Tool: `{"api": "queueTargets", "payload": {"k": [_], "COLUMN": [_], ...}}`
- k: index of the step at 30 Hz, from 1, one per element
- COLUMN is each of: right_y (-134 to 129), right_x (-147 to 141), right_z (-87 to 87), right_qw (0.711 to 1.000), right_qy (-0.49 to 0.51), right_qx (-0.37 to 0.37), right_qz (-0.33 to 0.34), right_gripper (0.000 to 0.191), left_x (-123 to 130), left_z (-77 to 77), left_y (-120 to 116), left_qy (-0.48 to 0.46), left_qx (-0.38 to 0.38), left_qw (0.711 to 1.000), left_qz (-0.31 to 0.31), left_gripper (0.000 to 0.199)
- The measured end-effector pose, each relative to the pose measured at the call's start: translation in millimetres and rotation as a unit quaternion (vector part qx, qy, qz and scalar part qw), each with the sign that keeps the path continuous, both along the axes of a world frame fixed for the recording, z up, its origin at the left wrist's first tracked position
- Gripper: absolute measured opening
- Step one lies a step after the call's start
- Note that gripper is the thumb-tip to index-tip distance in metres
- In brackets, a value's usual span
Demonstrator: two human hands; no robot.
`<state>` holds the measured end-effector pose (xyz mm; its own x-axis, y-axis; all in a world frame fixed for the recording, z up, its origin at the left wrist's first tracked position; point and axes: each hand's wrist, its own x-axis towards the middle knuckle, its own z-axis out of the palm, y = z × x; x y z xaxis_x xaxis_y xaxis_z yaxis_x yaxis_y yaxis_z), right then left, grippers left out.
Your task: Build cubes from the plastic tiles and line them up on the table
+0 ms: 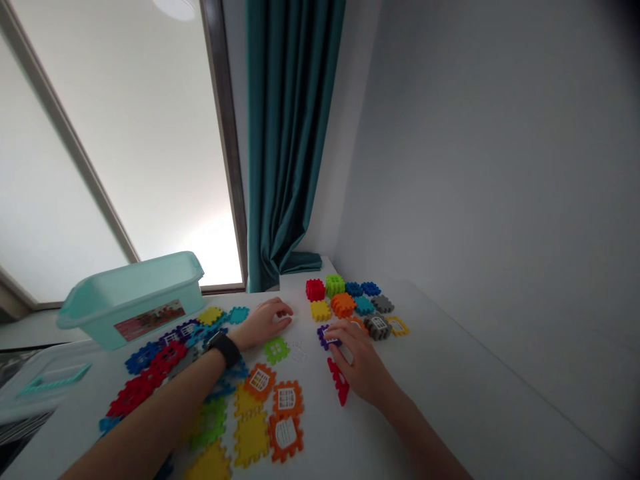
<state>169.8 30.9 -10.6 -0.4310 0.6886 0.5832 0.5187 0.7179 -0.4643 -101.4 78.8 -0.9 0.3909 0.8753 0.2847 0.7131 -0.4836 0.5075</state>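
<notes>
A yellow tile lies near us. Our right hand touches a purple tile, grip unclear; left of that tile, our left hand is loosely open.

Right there, fingertips of the right hand on the purple tile!
Toothed rim, white insert partly covered, lying in from the far edge of the white table; the red toothed piece sits just beside that hand, narrow end toward the near edge. Nearest the left hand, here's the lime-green tile, flat, a whitish window piece close by.
</notes>
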Motion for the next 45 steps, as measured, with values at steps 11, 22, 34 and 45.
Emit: {"api": "queueTargets", "payload": {"k": [11, 22, 34, 45], "right_y": [-7, -13, -14, 25], "right_x": [-26, -56, -101, -177], "right_z": [-4.4, 0.1, -0.1, -2.5], "right_qw": [0.999, 0.984, 0.975, 0.978], "right_qy": [-0.037, -0.15, -0.17, -0.183], "right_qx": [0.001, -0.025, -0.036, -0.046], "right_qz": [0.031, 0.091, 0.142, 0.088], "right_gripper": [0.017, 0.018, 0.017, 0.019], "left_x": [-50, -100, -129, -132], "left_z": [32.2, 20.6, 9.6, 9.7], "left_y": [-72, -133, -154, -157], "left_qy": [0.029, 0.028, 0.073, 0.129], "left_qx": [0.007, 0.024, 0.072, 0.069], "left_qw": [0.999, 0.997, 0.987, 0.98], "left_qz": [0.014, 0.06, 0.123, 0.136], "left_gripper": [0.021, 0.022, 0.025, 0.022]}}
